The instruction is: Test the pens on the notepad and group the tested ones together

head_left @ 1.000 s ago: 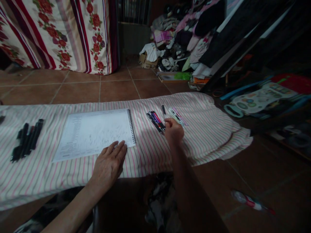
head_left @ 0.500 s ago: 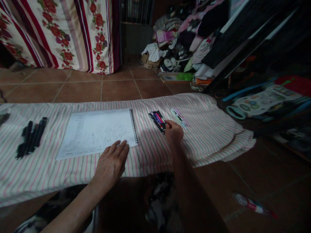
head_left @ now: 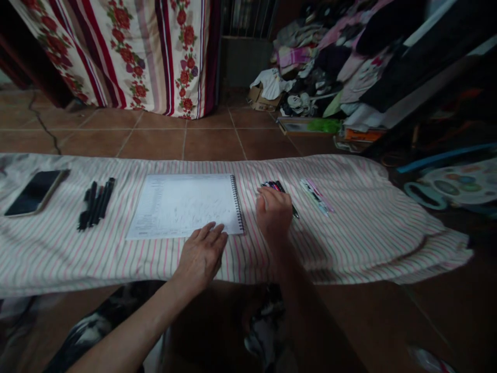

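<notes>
A spiral notebook (head_left: 186, 204) with pencil marks lies open on a pink-striped cloth (head_left: 361, 228) spread on the floor. My left hand (head_left: 202, 254) rests flat, fingers stretched, on the notebook's near right corner. Just right of the spiral, my right hand (head_left: 274, 212) is curled over a bundle of coloured pens (head_left: 276, 186); the fingertips are hidden. Two loose pens (head_left: 316, 196) lie further right.
Several black markers (head_left: 96, 203) and a phone (head_left: 34, 191) lie on the cloth's left part. Beyond is tiled floor (head_left: 209, 142), a floral sheet (head_left: 143, 52), a heap of clothes (head_left: 322, 67), and toys (head_left: 454, 184) at right.
The view has swung left, bringing the phone into sight. My right hand has moved from the pens' right side onto the bundle. The left hand stays on the notebook corner.
</notes>
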Tool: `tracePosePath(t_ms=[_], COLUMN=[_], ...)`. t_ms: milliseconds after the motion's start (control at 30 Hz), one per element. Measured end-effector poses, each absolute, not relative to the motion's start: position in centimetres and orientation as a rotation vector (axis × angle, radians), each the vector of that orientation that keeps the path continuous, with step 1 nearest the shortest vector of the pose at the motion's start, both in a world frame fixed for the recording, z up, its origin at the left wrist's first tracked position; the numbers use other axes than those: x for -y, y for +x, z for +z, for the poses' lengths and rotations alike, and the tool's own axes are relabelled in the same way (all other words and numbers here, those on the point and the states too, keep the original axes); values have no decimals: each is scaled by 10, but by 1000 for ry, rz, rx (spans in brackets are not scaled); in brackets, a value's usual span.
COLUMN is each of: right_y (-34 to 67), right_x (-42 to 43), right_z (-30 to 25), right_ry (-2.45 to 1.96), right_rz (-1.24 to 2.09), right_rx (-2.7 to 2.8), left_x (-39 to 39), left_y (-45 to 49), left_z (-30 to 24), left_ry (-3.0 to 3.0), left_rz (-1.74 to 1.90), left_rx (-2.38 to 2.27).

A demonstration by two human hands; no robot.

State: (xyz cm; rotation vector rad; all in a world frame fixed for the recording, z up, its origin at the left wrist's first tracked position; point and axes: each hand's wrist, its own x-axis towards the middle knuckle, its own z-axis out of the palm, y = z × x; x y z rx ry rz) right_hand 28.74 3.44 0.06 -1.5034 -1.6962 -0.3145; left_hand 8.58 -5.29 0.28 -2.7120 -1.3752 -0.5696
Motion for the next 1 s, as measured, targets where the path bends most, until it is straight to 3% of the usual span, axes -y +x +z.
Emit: tracePosePath(t_ms=[167, 700, 1000], right_y=[244, 194, 201], right_x=[-27, -1, -8], right_z=[-5, 0, -8], right_ry=[-1383, -1192, -1180], right_rz=[-163, -52, -7], right_rx=[1885, 2067, 2035], left_x=[43, 9, 11], left_y=[71, -84, -90], left_z=[17, 46, 35], left_ry=[-2558, -1545, -1538], left_rz=[-741, -327, -494], left_rx=[1515, 2689, 2653])
